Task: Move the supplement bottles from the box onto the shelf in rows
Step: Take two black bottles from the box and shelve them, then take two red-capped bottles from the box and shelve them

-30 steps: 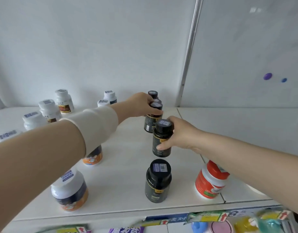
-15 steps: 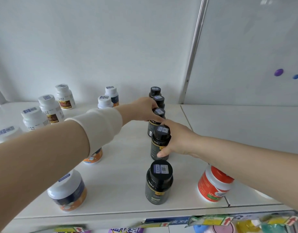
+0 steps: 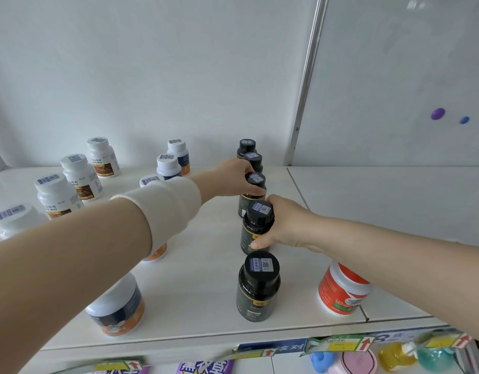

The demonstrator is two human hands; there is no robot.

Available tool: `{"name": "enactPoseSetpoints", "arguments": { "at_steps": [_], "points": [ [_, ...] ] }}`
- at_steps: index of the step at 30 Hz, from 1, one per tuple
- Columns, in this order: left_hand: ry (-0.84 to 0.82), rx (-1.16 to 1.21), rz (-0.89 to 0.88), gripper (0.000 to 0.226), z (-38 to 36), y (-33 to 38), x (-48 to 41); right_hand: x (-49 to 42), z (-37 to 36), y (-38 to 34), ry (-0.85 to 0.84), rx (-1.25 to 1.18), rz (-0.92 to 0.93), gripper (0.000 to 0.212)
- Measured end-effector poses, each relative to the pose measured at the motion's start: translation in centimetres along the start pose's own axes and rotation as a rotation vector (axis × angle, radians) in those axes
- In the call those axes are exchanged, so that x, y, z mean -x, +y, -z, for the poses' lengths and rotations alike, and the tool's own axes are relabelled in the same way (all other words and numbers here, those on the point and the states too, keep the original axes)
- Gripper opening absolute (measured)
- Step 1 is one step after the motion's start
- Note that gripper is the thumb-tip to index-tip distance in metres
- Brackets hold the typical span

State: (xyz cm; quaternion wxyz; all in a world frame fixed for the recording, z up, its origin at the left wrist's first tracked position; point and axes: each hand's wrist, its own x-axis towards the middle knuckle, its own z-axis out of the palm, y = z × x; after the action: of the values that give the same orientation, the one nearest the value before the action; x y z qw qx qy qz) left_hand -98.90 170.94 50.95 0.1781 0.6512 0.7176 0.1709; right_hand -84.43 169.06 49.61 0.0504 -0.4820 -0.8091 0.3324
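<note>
Now the near black bottle stands on the shelf, the right hand closing its grip round it. The left hand grips the black bottle behind. Line both up with the front bottle, space them evenly, and release gently.

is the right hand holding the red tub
No, the right hand grips a black bottle; the red tub stands apart, ungripped.

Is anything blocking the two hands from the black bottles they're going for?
Nothing visible does. The left hand grips the third black bottle from the back, and the right hand grips the fourth black bottle just in front of it.
</note>
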Motion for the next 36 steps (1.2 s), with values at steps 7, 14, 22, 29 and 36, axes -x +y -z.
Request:
{"name": "enactPoseSetpoints", "arguments": {
  "at_steps": [7, 14, 22, 29, 36],
  "points": [
    [0.027, -0.018, 0.025, 0.058, 1.7, 1.3, 1.7, 1.3, 2.6, -0.3, -0.035, 0.087, -0.059, 0.084],
    [0.235, -0.596, 0.004, 0.047, 7.0, 2.0, 9.4, 5.6, 6.3, -3.4, 0.156, 0.366, 0.051, 0.070],
    [0.328, -1.144, 0.208, 0.044, 9.7, -0.9, 24.0, 10.2, -1.6, -11.0, 0.332, 0.525, 0.419, 0.052],
    [0.271, -1.206, 0.500, 0.047, 12.9, -8.3, 40.1, 15.6, -13.4, -23.3, 0.233, 0.619, 0.765, 0.048],
    [0.225, -1.092, 0.866, 0.045, 15.2, -19.7, 59.6, 21.3, -29.7, -38.2, 0.063, 0.626, 1.094, 0.054]
  ]
}}
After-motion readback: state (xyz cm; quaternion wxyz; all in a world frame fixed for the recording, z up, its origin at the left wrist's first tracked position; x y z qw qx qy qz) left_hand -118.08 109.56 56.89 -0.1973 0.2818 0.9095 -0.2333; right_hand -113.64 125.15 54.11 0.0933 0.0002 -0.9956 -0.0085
